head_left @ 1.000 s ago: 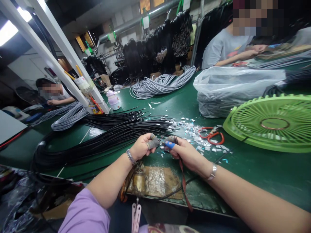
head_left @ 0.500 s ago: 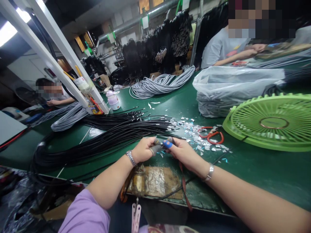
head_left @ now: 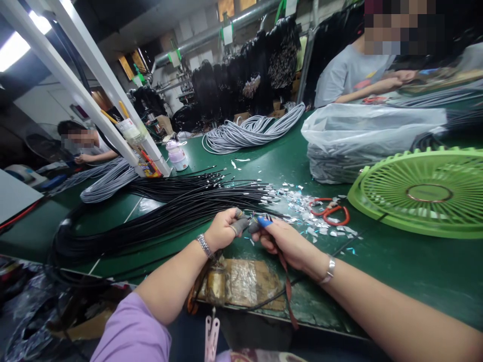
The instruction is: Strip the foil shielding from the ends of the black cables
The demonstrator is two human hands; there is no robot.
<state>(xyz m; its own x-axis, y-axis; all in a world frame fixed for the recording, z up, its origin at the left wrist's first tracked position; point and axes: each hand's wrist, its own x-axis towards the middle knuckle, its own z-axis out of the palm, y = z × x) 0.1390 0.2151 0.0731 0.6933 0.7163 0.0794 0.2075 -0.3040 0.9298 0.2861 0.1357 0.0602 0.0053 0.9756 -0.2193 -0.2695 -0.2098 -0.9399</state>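
My left hand (head_left: 223, 230) is closed in a pinch, with grey covers on its fingertips. Facing it, almost touching, is my right hand (head_left: 285, 241), also closed, with blue tape on its thumb and grey fingertip covers. Between the fingertips I see the end of a black cable with fine wires, small and partly hidden by my fingers. A reddish-brown strap (head_left: 287, 286) hangs below my right hand. Just behind my hands lies a large bundle of black cables (head_left: 181, 218), their stripped ends pointing right.
White and blue scraps (head_left: 298, 206) surround red-handled scissors (head_left: 332, 212). A green fan (head_left: 426, 193) lies at right, before a plastic bag (head_left: 373, 143). Grey cable coils (head_left: 245, 133) and a lilac bottle (head_left: 176, 155) stand behind. A taped cardboard pad (head_left: 245, 284) is at the front edge. Two co-workers sit beyond.
My right hand has turned slightly, its lower fingers now showing more. Both hands stay close together at the cable end. The view has shifted slightly.
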